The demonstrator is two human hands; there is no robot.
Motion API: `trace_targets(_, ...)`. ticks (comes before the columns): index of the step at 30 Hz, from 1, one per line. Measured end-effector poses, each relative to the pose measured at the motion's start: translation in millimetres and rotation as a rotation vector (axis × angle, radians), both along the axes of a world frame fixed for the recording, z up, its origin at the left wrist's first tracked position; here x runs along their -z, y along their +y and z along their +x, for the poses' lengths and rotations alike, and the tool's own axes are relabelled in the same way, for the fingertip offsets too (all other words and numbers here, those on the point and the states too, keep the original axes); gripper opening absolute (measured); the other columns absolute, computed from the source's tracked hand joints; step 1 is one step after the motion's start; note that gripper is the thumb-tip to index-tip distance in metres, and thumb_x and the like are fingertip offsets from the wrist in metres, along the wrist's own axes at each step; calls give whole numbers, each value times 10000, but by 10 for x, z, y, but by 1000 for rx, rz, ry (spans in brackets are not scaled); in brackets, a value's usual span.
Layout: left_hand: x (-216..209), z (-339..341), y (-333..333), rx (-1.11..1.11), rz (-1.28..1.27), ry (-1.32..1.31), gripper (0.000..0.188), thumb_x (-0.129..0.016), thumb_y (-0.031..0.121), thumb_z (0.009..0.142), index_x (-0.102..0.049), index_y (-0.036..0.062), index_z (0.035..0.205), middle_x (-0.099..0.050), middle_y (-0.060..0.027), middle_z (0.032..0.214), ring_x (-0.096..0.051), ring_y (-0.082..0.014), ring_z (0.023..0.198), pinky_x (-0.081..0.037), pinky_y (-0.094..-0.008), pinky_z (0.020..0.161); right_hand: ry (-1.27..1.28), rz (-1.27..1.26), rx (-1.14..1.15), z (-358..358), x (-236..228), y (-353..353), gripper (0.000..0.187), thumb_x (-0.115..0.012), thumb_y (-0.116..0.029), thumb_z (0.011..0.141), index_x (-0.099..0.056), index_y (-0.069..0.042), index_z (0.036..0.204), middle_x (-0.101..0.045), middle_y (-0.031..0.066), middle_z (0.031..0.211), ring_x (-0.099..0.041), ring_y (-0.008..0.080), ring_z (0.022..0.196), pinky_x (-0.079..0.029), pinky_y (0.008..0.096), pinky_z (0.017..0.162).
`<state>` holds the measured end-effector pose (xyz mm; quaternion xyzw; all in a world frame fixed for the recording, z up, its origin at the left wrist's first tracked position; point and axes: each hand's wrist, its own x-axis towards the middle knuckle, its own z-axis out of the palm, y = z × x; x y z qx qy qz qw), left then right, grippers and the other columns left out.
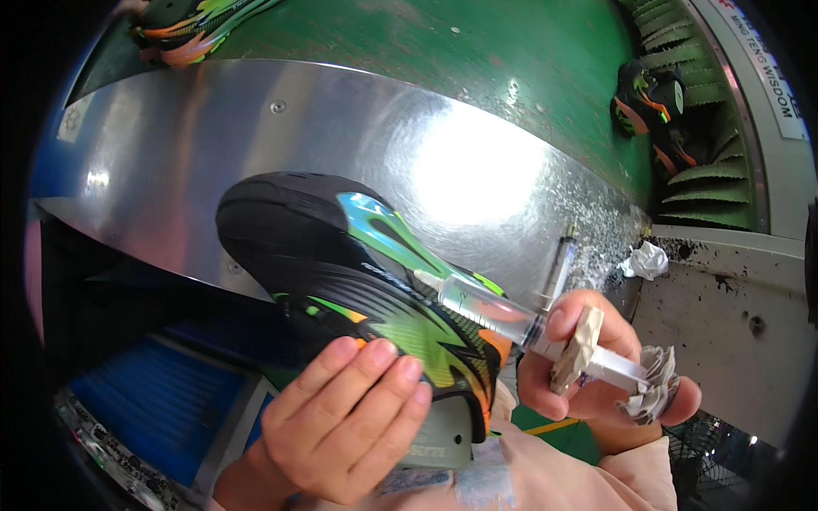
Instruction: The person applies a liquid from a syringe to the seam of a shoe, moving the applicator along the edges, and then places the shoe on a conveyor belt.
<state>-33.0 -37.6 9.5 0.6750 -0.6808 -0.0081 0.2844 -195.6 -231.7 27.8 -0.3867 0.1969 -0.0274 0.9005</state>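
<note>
A black sports shoe (277,230) with green, blue and orange patterns is tilted in front of me, over the near edge of a metal ledge (162,145). A grey-green shoe last (445,436) fills its opening. My left hand (336,430) grips the shoe at its side, fingers across the upper and thumb hidden. In my right hand (618,328) is a clear syringe (490,313), its flange and plunger end wrapped in worn whitish tape. The syringe tip meets the shoe's side near the printed green band; whether liquid comes out cannot be seen.
A second syringe (558,272) lies on the ledge, by white residue and a crumpled white paper (648,261). Beyond runs a green belt (477,51) carrying a shoe (192,38) at far left and shoes (643,94) at right, beside hanging green flaps (707,170).
</note>
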Motion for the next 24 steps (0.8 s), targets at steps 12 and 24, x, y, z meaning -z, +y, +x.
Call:
trace_targets(12,168,-71,140,-40,-51,-43,176,-622,79,831,-657,69,1003,-664,-105,1070,-617,-317,1062,-494,-489,950,8,153,53,-610,-4,116,1228,-615,-885,453,-388,-6,1280,-536,89,821,-466,103,730,-251,208,584)
trace_targets(24,338,-71,298,-8,-83,-49,184,-607,74,850,-637,75,1032,-646,-101,1107,-589,-320,1110,-463,-505,982,229,183,-27,-494,-345,-18,1298,-589,-920,336,-407,-40,1272,-563,100,827,-338,52,642,-268,176,569)
